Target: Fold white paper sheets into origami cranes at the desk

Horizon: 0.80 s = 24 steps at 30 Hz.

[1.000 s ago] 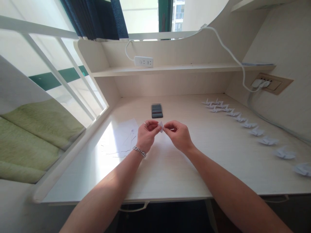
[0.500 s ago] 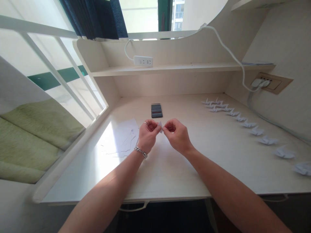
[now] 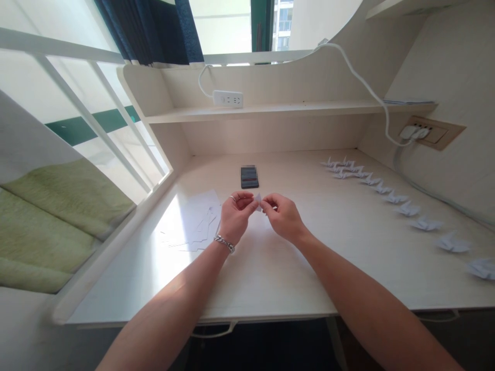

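Observation:
A small folded piece of white paper [image 3: 258,198] is held between my two hands over the middle of the desk. My left hand [image 3: 236,214], with a ring and a chain bracelet, pinches its left side between thumb and fingers. On the other side my right hand [image 3: 284,215] grips the paper's right edge with thumb and forefinger. Fingertips cover much of the paper, so its exact fold is hard to make out. Several folded paper cranes [image 3: 408,208] stand in a line along the desk's right side.
White paper sheets and cut pieces [image 3: 193,221] lie left of my hands, partly in sunlight. A dark phone [image 3: 249,176] rests just beyond my hands. On the shelf [image 3: 270,110] sits a white power strip [image 3: 228,98]. A white cable [image 3: 363,80] hangs down to the wall socket [image 3: 436,135].
My right hand has shifted slightly and its fingers are bent differently on the paper. The paper has turned a little between my fingertips. The cranes, sheets and phone stay put.

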Tool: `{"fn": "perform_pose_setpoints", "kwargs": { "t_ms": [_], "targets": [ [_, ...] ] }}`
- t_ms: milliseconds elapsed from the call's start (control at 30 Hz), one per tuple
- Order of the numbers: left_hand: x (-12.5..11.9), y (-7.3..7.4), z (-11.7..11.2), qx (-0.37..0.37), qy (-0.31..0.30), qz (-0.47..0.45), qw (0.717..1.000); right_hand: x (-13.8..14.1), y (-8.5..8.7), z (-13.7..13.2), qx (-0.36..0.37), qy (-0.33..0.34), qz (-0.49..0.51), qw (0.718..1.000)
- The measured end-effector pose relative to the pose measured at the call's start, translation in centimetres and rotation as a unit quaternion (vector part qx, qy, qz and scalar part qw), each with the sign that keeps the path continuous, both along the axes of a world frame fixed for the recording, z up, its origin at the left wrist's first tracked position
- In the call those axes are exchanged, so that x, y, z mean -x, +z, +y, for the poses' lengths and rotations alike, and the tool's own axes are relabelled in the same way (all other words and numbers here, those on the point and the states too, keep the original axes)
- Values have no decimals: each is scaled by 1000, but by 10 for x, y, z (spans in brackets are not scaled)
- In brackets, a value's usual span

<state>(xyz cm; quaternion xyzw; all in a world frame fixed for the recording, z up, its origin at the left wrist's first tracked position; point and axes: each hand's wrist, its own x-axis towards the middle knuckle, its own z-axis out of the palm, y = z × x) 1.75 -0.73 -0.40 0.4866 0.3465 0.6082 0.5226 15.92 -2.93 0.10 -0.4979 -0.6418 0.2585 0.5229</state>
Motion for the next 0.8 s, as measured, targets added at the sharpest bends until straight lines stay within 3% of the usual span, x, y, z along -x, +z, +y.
{"fn": "perform_pose_setpoints", "kwargs": {
  "t_ms": [167, 433, 633, 800],
  "targets": [
    [2, 2, -2, 37, -26, 26, 999, -2, 2, 2, 12, -8, 26, 1000],
    [3, 1, -1, 28, -31, 33, 999, -5, -2, 5, 16, 13, 37, 999],
    [3, 3, -2, 44, -32, 24, 998, -5, -4, 7, 53, 56, 132, 988],
    [2, 2, -2, 31, -45, 22, 998, -6, -3, 7, 40, 39, 81, 995]
  ]
}}
